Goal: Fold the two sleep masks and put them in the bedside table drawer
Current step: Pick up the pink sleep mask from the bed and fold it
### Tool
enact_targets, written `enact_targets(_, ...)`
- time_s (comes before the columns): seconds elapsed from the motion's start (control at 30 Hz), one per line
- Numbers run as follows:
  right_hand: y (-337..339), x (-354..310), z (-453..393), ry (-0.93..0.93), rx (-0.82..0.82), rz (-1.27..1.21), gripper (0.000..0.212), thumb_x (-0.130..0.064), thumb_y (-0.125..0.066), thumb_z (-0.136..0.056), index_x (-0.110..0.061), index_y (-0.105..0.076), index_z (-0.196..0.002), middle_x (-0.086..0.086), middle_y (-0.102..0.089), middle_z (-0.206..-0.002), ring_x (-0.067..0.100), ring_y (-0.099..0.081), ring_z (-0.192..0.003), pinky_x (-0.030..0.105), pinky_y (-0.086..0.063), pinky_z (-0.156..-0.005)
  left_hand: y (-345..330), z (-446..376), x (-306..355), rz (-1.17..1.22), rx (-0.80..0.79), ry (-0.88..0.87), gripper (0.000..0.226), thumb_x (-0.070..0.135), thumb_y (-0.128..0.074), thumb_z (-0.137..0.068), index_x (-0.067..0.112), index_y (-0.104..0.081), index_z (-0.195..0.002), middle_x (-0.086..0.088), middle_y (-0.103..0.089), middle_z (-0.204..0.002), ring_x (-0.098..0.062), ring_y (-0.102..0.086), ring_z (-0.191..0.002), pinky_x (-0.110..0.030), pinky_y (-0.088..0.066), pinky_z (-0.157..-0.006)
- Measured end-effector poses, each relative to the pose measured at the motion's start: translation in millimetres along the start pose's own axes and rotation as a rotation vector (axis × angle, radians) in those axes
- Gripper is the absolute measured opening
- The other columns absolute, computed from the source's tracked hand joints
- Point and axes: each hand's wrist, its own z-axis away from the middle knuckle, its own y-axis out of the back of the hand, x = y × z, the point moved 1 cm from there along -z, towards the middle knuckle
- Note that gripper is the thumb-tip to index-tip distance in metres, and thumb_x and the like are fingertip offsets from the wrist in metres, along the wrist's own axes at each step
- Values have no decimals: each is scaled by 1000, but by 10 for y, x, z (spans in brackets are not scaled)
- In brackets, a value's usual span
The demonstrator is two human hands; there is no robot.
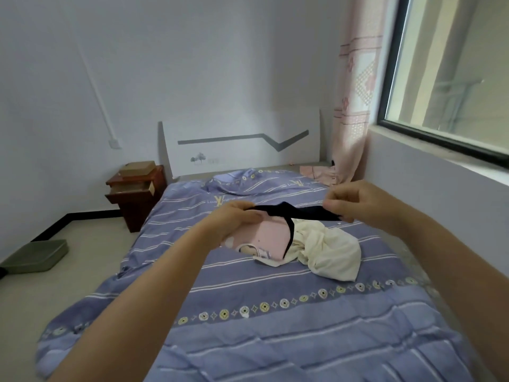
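Note:
I hold a pink sleep mask (271, 239) with a black strap (305, 212) up over the bed. My left hand (234, 220) grips the mask's left end, and my right hand (349, 201) pinches the black strap stretched out to the right. The mask's pink face hangs below my left hand, with a printed figure at its lower edge. At the far left of the bed stands the dark red bedside table (136, 193) with its top drawer (132, 192) pulled open. I cannot make out a second sleep mask for certain.
A cream cloth (330, 252) lies crumpled on the purple striped quilt (275, 312) just behind the mask. A cardboard box (136, 167) rests on the bedside table. A green flat case (34, 255) lies on the floor at left. A window ledge (440, 161) and pink curtain (352, 106) border the right side.

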Motion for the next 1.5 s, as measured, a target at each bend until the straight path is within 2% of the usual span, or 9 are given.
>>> enact_targets(0.17, -202, 33, -7, -155, -223, 219, 40, -3, -38, -84, -30, -60, -63, -5, -64, -65, 5, -55, -57, 28, -44, -66, -41, -89, -10, 275, 64, 66, 17, 4, -53, -82, 13, -64, -73, -8, -63, -62, -17, -59, -46, -20, -49, -41)
enact_targets(0.27, -198, 104, -28, -244, -196, 93, 51, 8, -36, -80, -35, -63, -73, -3, -71, -64, 7, -63, -54, 16, -47, -48, -120, -114, -29, 369, 58, 73, 17, 1, -48, -84, 10, -62, -81, -10, -62, -68, -18, -59, -49, -17, -48, -36)
enact_targets(0.37, -206, 159, -37, -282, -183, 81, 20, -10, -54, -84, -20, -68, -74, -6, -68, -47, 5, -59, -42, 12, -40, -36, -183, -144, -64, 364, 69, 23, 22, 2, -48, -84, 15, -62, -73, -11, -60, -70, -21, -57, -56, -21, -49, -41)
enact_targets(0.63, -216, 277, -24, -426, -189, -80, 15, -10, -57, -83, -6, -70, -77, 14, -72, -75, 22, -61, -59, 13, -34, -32, -315, -139, -100, 327, 152, -114, 30, 2, -47, -86, 21, -59, -65, 5, -63, -48, -14, -53, -51, -17, -44, -42)
enact_targets(0.73, -290, 294, -27, -407, -187, -152, 13, -14, -59, -83, -12, -70, -78, -5, -72, -60, 10, -65, -51, 13, -33, -31, -385, -101, -104, 313, 208, -196, 30, 5, -46, -87, 24, -57, -66, 0, -58, -64, -11, -53, -54, -18, -45, -44)
enact_targets(1.03, -608, 359, 18, -198, 405, -553, 23, -8, -63, -79, -21, -62, -59, -13, -50, -39, 3, -38, -39, 10, -31, -37, -740, -80, -301, 715, 167, -336, 27, 11, -33, -93, 32, -51, -89, 5, -59, -89, -8, -61, -77, -28, -51, -70)
enact_targets(1.2, -608, 442, 84, -143, 508, -214, 8, -6, -63, -77, -7, -61, -69, 4, -55, -57, 13, -44, -55, 19, -35, -51, -676, -23, -456, 321, 34, -267, 30, 0, -41, -89, 27, -48, -98, 2, -55, -99, -14, -53, -89, -23, -47, -73)
enact_targets(1.33, -503, 445, 153, -25, 327, 57, 6, -5, -63, -73, -4, -59, -69, 9, -56, -62, 15, -47, -61, 30, -37, -58, -396, 18, -308, 50, 16, -284, 29, 4, -54, -84, 22, -49, -106, 1, -58, -98, -14, -56, -89, -22, -48, -74)
enact_targets(1.5, -435, 325, 129, 102, 229, 136, 17, -9, -67, -74, -20, -63, -87, -13, -56, -67, -6, -50, -59, 8, -34, -55, -451, 48, 6, -325, -43, -352, 9, 6, -59, -81, 13, -63, -78, 5, -55, -63, -1, -51, -56, -16, -41, -56)
